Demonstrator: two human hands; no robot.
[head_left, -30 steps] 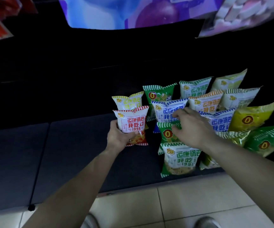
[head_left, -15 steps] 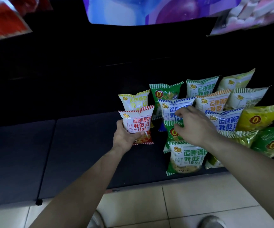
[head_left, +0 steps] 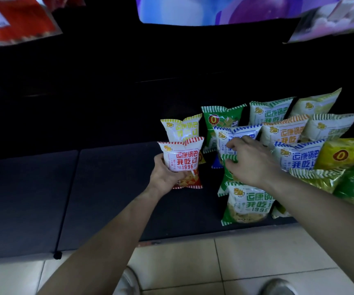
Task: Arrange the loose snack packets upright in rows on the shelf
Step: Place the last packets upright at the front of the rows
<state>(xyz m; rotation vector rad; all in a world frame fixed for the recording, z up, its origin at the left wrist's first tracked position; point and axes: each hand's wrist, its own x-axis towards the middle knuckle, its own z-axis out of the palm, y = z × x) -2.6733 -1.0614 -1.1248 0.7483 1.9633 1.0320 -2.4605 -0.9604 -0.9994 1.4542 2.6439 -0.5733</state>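
Head cam: L hand (head_left: 165, 177) grip clasps red-striped packet (head_left: 182, 160) upright on shelf (head_left: 112, 188); R hand (head_left: 250, 165) grip pinches green packet (head_left: 228, 173) top, fingers curled.

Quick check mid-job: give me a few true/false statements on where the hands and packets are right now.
1. The left hand holds the red packet. True.
2. The right hand is in a grip on a yellow packet. False: it reaches among the blue packet and green ones.
3. The shelf left of the red packet is full. False: it is bare.
4. A green packet stands at the shelf's front edge. True.
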